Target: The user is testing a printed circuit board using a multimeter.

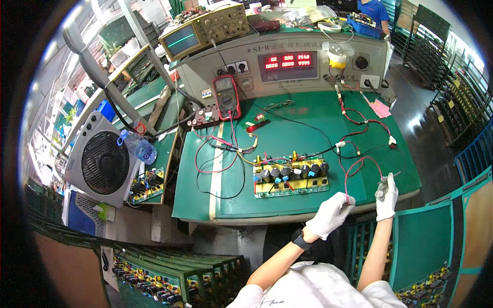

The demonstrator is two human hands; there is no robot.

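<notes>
A person in white gloves works at a green table (308, 131). The left hand (333, 211) sits at about five o'clock in the view, at the near edge of the table. Its fingers are curled shut around a red wire (360, 163). The wire loops up over the green top and comes back down toward the right hand (386, 195), just to the right of the left one. That hand is closed too, and a small grey tool (392, 176) pokes out of the top of its fist. What kind of tool it is cannot be told.

The circuit board (290, 179) lies flat on the table, at about ten o'clock from the hands and near them. It is yellow and green with a row of dark round parts.

At twelve o'clock stands a big grey test box (287, 64) with red glowing numbers. A red meter (227, 95) leans in front of it, and black and red wires run across the table. A scope with a green screen (205, 30) sits on top at eleven o'clock. A white fan (102, 160) stands at nine o'clock, with a water bottle (138, 146) beside it. Racks of boards (169, 280) fill the floor at seven o'clock. Another person in blue (372, 10) stands far off at one o'clock.
</notes>
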